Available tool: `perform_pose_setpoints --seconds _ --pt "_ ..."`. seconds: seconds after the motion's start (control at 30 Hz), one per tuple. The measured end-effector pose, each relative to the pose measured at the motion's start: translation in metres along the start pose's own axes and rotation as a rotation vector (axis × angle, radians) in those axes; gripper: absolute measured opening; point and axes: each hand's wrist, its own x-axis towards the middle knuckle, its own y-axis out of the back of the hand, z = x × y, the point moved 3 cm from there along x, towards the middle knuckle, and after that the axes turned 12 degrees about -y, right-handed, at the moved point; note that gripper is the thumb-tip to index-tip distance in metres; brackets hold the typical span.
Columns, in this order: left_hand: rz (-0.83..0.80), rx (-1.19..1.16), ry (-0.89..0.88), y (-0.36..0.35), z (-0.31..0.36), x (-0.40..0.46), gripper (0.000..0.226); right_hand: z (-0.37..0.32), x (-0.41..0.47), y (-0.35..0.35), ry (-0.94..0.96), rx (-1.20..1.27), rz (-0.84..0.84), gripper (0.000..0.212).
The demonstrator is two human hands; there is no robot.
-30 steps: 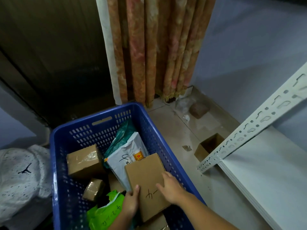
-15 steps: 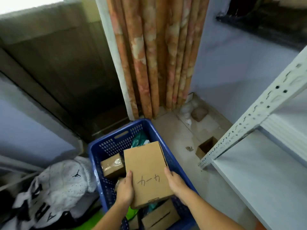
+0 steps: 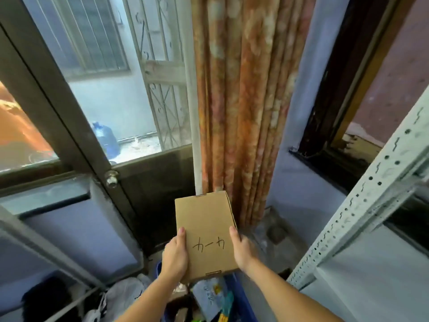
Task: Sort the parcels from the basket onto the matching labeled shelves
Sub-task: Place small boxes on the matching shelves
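A flat brown cardboard box (image 3: 204,225) with black handwriting on its top face is held up at chest height, above the basket. My left hand (image 3: 175,255) grips its left edge with the thumb on top. On the opposite edge, my right hand (image 3: 242,248) holds it the same way. The blue plastic basket (image 3: 241,298) lies low in the frame, mostly hidden by my arms and the box; a white and blue mailer bag (image 3: 209,296) shows inside it. The white metal shelf unit (image 3: 371,205) stands at the right.
A glass door with a round knob (image 3: 112,178) fills the left. An orange patterned curtain (image 3: 241,101) hangs straight ahead. A dark window frame (image 3: 336,135) is set in the right wall. Black and white bags (image 3: 111,298) lie on the floor at the lower left.
Both hands have lifted the cardboard box up out of the basket. My view has tilted upward, so the basket has dropped to the bottom edge and the door glass has come into view.
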Motion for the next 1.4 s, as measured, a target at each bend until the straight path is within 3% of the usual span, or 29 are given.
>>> perform_pose_setpoints --seconds 0.23,0.5,0.63,0.8,0.93,1.07,1.4 --pt "0.059 -0.064 -0.293 0.060 0.145 -0.004 0.054 -0.113 -0.077 0.055 0.281 0.050 0.146 0.068" --pt "0.157 -0.102 -0.542 0.111 0.261 -0.007 0.062 -0.208 -0.166 0.110 0.632 0.181 0.213 0.056" --pt "0.183 -0.125 -0.633 0.123 0.297 -0.011 0.071 -0.233 -0.188 0.125 0.761 0.210 0.260 0.072" --pt "0.172 -0.158 -0.733 0.128 0.326 -0.017 0.073 -0.248 -0.201 0.142 0.784 0.178 0.354 0.060" --pt "0.141 -0.209 -0.763 0.135 0.334 -0.013 0.073 -0.256 -0.222 0.147 0.797 0.148 0.413 0.064" --pt "0.036 -0.240 -0.788 0.139 0.341 -0.008 0.071 -0.256 -0.230 0.140 0.798 0.213 0.493 0.088" --pt "-0.294 -0.298 -0.886 0.099 0.361 -0.039 0.055 -0.192 -0.273 0.162 0.565 0.276 0.817 0.060"
